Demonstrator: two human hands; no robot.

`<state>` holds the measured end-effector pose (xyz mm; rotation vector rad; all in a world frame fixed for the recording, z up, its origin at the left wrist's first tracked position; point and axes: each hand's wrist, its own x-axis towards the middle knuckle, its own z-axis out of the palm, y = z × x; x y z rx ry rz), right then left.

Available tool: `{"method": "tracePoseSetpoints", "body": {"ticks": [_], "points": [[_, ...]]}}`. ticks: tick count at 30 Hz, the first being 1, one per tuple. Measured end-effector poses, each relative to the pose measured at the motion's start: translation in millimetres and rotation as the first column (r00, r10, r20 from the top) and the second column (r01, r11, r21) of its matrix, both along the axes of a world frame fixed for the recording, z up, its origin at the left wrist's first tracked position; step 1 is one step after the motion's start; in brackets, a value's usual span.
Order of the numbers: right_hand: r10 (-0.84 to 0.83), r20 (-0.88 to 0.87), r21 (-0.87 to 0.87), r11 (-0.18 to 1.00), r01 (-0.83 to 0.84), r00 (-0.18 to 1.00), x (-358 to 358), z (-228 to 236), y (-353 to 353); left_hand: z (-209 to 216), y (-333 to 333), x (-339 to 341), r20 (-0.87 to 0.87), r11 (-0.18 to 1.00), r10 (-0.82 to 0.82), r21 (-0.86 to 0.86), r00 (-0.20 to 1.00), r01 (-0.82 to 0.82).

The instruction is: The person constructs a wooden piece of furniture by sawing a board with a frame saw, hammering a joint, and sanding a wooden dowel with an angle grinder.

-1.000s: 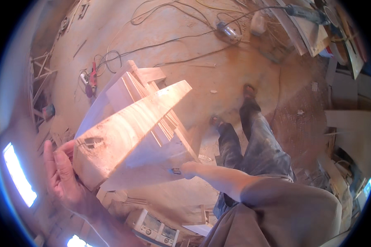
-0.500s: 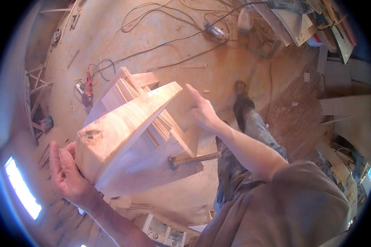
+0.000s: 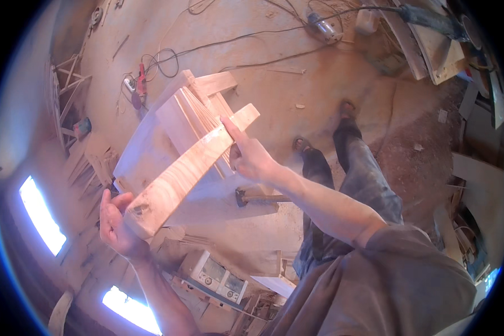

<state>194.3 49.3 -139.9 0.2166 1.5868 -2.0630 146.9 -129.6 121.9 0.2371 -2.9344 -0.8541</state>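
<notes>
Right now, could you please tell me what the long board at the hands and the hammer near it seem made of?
Long board: bare, solid-looking wood; wavy grain and a dark, rough patch show, with no clear varnish shine.
Hammer head: probably metal, dark and dull, though the blur leaves this open.
Hammer handle: likely wood, judging only by its brown colour.

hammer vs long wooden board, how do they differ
Size: the wooden board looks longer and wider than the hammer. Pose: the wooden board is raised with the hands on it, while the hammer rests on the work surface. Look: the wooden board is pale and grained; the hammer is dark-headed. Both are elongated.
</notes>
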Motion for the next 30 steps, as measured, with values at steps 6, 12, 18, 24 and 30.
{"method": "tracePoseSetpoints", "body": {"ticks": [6,12,18,24,30], "points": [[0.086,-0.097,-0.129,0.987,-0.098,0.992,-4.9,76.1,8.8,2.9,-2.2,0.4,0.04,0.998,0.037,-0.045,0.999,-0.035],[0.175,0.189,-0.078,0.983,-0.163,0.966,-8.8,56.0,34.0,4.0,-7.0,1.4,0.081,0.997,0.051,-0.07,0.995,-0.045],[0.269,-0.293,0.19,0.957,-0.22,0.917,4.0,80.9,19.7,8.4,-9.6,3.7,0.118,0.991,0.025,-0.131,0.993,-0.009],[0.342,-0.326,0.507,0.85,-0.143,0.881,7.2,36.7,23.4,7.0,-12.3,5.2,0.109,0.988,-0.022,-0.152,0.994,0.039],[0.304,-0.295,0.334,0.921,-0.2,0.906,-0.4,39.0,23.3,9.3,-10.6,3.9,0.138,0.992,0.001,-0.126,0.99,0.017]]}}
